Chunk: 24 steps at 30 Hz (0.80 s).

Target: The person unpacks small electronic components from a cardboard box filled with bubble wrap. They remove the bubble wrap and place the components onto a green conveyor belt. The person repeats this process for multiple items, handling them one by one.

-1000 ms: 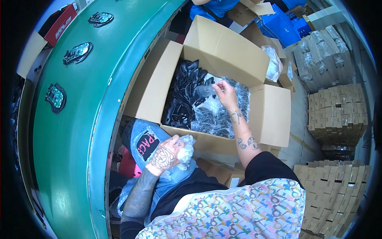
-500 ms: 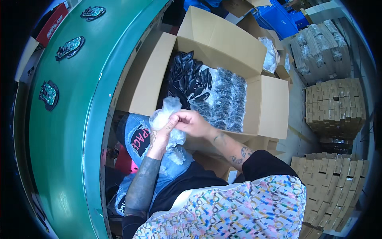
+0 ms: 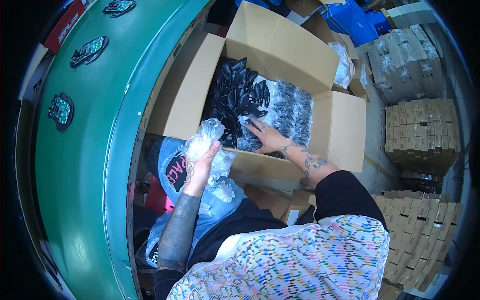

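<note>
A crumpled bundle of clear plastic bags (image 3: 204,136) is gripped in my left hand (image 3: 202,169), held just outside the near edge of a big cardboard box (image 3: 280,50). My right hand (image 3: 270,139) reaches into that box with its fingers spread, resting on plastic-wrapped black parts (image 3: 248,141). To the left of these, loose black plastic shells (image 3: 232,95) lie in a heap. Further rows of wrapped black parts (image 3: 285,107) fill the right side of the box. More crumpled clear plastic (image 3: 221,190) lies on my lap.
A green conveyor belt or table (image 3: 85,175) runs along the left, with a black-framed circuit board (image 3: 61,111) and two similar ones on it. Stacked cartons (image 3: 422,127) stand to the right. Behind the box is a blue crate (image 3: 350,22).
My right hand has left the plastic bundle beside my left hand and moved to the right, into the box, with its fingers opened. My left hand keeps hold of the bundle.
</note>
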Each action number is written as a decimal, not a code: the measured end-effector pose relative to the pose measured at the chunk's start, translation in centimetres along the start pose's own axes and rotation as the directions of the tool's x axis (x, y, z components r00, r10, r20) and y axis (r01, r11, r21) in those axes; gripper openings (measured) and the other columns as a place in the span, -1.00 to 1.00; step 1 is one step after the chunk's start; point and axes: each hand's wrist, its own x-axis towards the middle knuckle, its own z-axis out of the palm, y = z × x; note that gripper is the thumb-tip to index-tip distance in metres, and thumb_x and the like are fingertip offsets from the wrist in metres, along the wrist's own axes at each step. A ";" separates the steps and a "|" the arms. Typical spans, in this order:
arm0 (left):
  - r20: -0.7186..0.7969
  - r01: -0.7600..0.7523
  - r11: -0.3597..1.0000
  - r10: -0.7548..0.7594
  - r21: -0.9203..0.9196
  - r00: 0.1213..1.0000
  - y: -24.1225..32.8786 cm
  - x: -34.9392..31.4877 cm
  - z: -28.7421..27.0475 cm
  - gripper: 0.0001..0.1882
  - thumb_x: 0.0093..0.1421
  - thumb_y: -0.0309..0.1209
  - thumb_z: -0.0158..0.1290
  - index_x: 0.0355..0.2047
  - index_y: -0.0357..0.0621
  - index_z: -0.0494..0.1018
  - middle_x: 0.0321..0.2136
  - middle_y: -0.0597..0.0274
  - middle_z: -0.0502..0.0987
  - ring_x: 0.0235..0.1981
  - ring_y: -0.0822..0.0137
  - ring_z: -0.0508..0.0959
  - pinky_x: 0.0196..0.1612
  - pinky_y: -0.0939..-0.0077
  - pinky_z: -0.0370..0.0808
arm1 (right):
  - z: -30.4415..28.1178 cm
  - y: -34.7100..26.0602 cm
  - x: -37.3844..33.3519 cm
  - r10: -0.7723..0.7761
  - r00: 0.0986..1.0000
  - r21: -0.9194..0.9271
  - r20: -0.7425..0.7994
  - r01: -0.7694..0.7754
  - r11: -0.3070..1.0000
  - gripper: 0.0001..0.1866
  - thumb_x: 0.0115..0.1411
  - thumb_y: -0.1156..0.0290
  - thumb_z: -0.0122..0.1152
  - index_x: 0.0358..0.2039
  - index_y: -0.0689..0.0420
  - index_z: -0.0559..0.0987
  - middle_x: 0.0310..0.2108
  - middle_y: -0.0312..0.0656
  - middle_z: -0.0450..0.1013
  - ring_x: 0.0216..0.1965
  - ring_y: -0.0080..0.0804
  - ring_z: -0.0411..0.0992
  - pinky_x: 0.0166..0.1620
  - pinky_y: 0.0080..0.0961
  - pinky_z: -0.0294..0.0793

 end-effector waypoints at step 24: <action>0.028 -0.005 0.999 0.006 -0.037 1.000 0.8 -0.7 0.1 -0.62 0.18 -0.28 0.21 -0.06 -0.23 0.47 -0.15 0.25 0.53 -0.13 0.42 0.47 -0.03 0.51 0.39 | 0.0 0.4 1.2 0.028 0.971 -0.094 -0.239 -0.052 0.994 -0.05 -0.22 0.31 0.39 0.26 -0.11 0.22 0.19 0.02 0.21 0.11 0.05 0.30 0.06 -0.14 0.44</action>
